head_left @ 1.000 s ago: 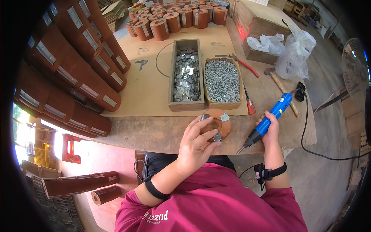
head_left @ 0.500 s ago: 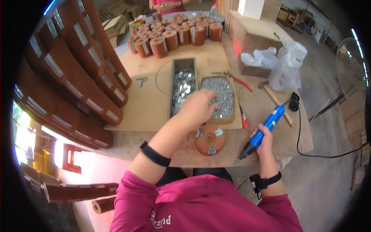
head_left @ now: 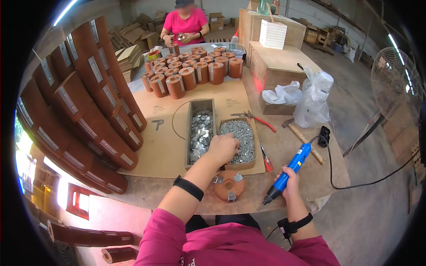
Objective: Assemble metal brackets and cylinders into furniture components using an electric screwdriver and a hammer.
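Observation:
My left hand (head_left: 222, 149) is over the near left part of a box of loose screws (head_left: 239, 133), its fingers curled together at the heap; whether a screw is between them is hidden. Beside it stands a long narrow tray (head_left: 189, 137) of small flat metal pieces. My right hand (head_left: 290, 182) grips a blue electric screwdriver (head_left: 296, 160), its bit pointing down and left toward the table's near edge. Between my arms lies a round reddish-brown disc (head_left: 229, 188) with a central hole and metal clips around its rim.
Tall stacked brown cylinders (head_left: 88, 124) rise at the left. Many short brown cylinders (head_left: 188, 77) stand farther back, where another person (head_left: 186, 24) handles something. Red-handled pliers (head_left: 262, 122), a screwdriver (head_left: 268, 163), a hammer (head_left: 310, 146) and plastic bags (head_left: 313, 99) lie to the right.
The view has tilted up, bringing more of the person opposite into sight. My left hand has shifted toward the screws and its fingers have drawn in. My right hand still holds the electric screwdriver.

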The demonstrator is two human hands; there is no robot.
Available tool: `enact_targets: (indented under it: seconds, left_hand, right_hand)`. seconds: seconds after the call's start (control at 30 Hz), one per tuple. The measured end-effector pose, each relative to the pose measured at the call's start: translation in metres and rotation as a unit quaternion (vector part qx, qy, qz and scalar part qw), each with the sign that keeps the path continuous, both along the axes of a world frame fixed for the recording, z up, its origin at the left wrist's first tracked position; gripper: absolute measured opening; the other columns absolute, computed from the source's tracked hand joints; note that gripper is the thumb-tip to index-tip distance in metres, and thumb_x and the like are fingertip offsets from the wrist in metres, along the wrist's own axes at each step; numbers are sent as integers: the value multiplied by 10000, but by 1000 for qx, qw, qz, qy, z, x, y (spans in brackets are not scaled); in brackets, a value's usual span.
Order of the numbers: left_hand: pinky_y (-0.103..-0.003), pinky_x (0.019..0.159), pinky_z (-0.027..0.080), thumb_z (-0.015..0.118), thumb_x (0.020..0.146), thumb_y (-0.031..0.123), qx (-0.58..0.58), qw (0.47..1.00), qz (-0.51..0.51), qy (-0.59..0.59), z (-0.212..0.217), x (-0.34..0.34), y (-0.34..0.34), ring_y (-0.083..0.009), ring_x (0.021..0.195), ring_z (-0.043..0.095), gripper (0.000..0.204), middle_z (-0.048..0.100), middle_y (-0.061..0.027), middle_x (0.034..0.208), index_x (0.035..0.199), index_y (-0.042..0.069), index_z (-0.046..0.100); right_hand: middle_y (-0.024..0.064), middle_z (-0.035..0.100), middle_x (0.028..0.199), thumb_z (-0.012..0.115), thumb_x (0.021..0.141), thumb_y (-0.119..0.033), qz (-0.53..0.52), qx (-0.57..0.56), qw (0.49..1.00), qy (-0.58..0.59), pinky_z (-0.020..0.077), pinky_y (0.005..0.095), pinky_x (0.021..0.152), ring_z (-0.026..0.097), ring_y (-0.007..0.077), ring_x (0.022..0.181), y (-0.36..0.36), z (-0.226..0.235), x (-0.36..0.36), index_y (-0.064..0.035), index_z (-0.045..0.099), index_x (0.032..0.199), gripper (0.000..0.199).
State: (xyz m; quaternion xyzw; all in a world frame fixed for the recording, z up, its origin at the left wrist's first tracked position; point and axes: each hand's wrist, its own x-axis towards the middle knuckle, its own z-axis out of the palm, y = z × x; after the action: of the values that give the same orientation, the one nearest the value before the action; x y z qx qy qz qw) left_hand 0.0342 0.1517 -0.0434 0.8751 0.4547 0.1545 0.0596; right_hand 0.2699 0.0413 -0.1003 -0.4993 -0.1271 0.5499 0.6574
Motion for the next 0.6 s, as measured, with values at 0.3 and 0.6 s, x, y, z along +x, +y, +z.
enact_targets:
  seconds: [0.3, 0.6]
  left_hand:
    - [-393, 613, 466, 690, 670, 293, 11, 995, 63, -79, 24, -3, -13, -291, 702, 592, 205, 610, -80, 742, 690, 92, 649]
    - [-257, 568, 451, 584, 838, 194, -190, 906, 78, -371, 67, -24, -59, -136, 601, 573, 184, 609, -67, 654, 815, 11, 586]
  right_hand:
    - [75, 512, 663, 595, 722, -129, 5, -8, 1000, -12, 472, 349, 518, 535, 199, 559, 1, -1, -1, -55, 483, 894, 218]
    - [60, 512, 655, 598, 732, -145, 14, -1, 1000, -10, 469, 343, 507, 528, 187, 550, 3, -3, 1, -63, 490, 862, 188]
